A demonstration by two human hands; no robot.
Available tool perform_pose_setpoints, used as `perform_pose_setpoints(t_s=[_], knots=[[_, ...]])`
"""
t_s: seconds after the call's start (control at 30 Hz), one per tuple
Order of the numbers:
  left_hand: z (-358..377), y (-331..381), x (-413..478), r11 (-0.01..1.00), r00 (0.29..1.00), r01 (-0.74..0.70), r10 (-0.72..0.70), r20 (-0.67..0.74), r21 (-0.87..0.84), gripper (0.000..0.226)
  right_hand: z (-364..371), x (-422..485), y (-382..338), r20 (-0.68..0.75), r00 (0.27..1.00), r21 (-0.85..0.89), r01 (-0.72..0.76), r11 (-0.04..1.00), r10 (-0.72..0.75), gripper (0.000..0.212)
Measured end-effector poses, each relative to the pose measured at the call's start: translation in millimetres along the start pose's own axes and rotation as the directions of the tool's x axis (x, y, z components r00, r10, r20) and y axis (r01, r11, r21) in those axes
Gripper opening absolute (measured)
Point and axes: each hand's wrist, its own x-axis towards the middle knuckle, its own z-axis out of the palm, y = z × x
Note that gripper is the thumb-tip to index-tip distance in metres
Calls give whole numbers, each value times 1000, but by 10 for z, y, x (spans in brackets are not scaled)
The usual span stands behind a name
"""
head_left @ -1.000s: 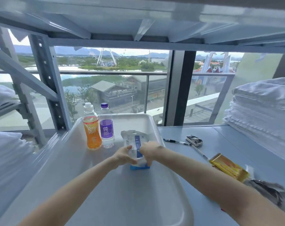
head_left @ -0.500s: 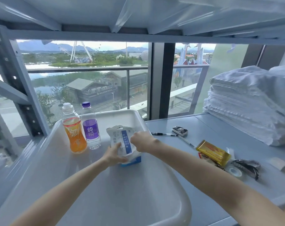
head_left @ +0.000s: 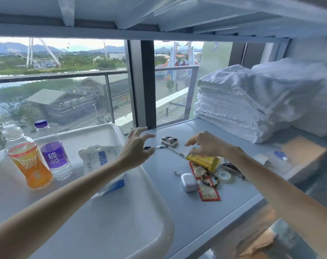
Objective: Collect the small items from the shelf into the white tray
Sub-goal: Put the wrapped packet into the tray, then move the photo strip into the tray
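Pickup step, by my reading. Left hand (head_left: 136, 147) spread over pen (head_left: 160, 147), mid-frame; right hand (head_left: 205, 144) loosely open above gold packet (head_left: 203, 161). Both empty. White tray (head_left: 155, 214) lower left. Next: pinch, carry leftward.

Both bare arms reach in from the lower corners toward mid-frame. Left hand (head_left: 135, 148) spread, fingers loose; right hand (head_left: 205, 143) palm down, fingers loosely curved.
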Motion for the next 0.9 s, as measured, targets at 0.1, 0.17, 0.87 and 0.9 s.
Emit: perform_pose_setpoints(t_s=[0.1,0.17,0.87,0.9], knots=[[370,329,119,995,989,-103,101,105,12,43,-1,-189,393,53,995,-34,-84,996,85,37],[616,492,178,990,975,-135,127,181,31,44,13,-292,659,79,987,-53,-134,990,138,37],[1959,1070,593,879,793,252,-428,434,406,24,645,-178,1824,194,920,95,326,940,-339,30],[1973,1083,596,863,791,291,-460,403,413,28,685,-194,1829,197,902,95,372,923,-384,32]])
